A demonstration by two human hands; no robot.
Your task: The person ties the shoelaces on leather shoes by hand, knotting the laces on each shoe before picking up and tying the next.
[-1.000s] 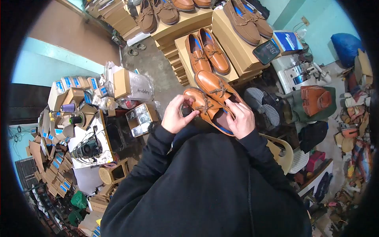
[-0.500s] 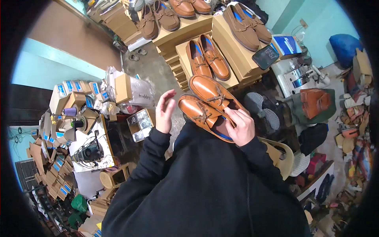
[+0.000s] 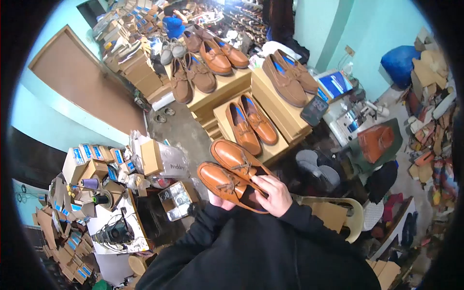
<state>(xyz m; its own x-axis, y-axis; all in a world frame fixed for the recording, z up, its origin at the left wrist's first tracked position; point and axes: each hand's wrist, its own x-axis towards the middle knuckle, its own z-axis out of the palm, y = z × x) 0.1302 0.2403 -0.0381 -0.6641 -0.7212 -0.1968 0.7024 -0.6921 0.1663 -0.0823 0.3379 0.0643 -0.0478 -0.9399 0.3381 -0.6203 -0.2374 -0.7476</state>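
A pair of tan leather boat shoes [image 3: 231,169] is held together in front of my body, toes pointing up and left. My right hand [image 3: 273,194] grips them at the heel end, fingers reaching into the openings. Under the nearer shoe is my left hand [image 3: 221,201], at its outer side; its fingers are hidden behind the shoe. Just beyond, another tan pair [image 3: 250,124] with blue insoles rests on a cardboard box [image 3: 282,145].
Brown boat shoes [image 3: 289,77] and a phone [image 3: 314,110] lie on boxes at the right. More shoes [image 3: 216,57] stand farther back. A sewing machine [image 3: 355,121] is at right, a plastic chair [image 3: 356,220] nearby. A person in blue [image 3: 173,25] is far off.
My left hand, open and apart before, has moved in under the nearer shoe. The view has tilted up, showing more of the room's far end. My right hand still holds the pair.
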